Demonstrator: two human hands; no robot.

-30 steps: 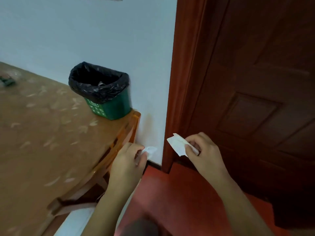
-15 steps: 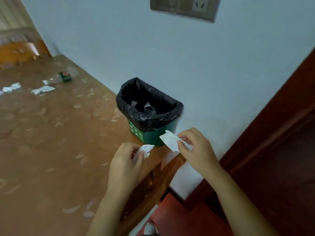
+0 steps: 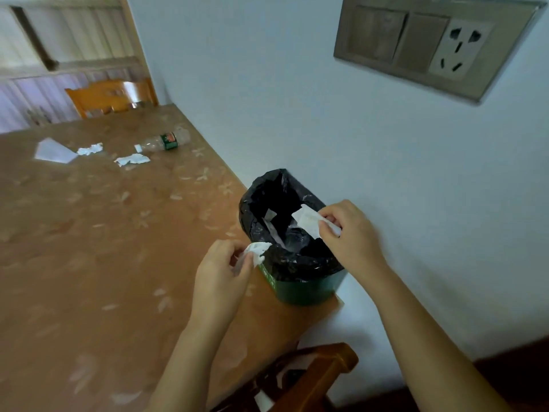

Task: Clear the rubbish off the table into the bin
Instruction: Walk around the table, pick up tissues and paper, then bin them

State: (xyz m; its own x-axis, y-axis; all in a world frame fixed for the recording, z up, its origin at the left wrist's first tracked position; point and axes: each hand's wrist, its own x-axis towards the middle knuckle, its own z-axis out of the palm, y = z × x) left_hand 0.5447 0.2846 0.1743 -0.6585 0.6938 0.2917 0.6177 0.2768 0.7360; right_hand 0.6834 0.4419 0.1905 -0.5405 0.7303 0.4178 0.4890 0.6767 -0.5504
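Observation:
A small green bin (image 3: 306, 288) lined with a black bag stands on the table's near right corner against the wall; scraps lie inside it. My right hand (image 3: 353, 236) pinches a flat white paper scrap (image 3: 307, 220) over the bin's opening. My left hand (image 3: 219, 275) holds a crumpled white tissue (image 3: 258, 250) just at the bin's left rim. Farther back on the brown table (image 3: 89, 233) lie an empty plastic bottle (image 3: 166, 141), two torn paper scraps (image 3: 132, 159) (image 3: 90, 149) and a folded white sheet (image 3: 53, 151).
A pale wall runs along the table's right side, with a switch and socket panel (image 3: 430, 46) high up. A wooden chair (image 3: 110, 96) stands at the far end, another chair's back (image 3: 312, 379) just below the bin's corner.
The view has swung from the door to the table and bin. Both hands, still holding their paper, now hang at and over the bin's opening.

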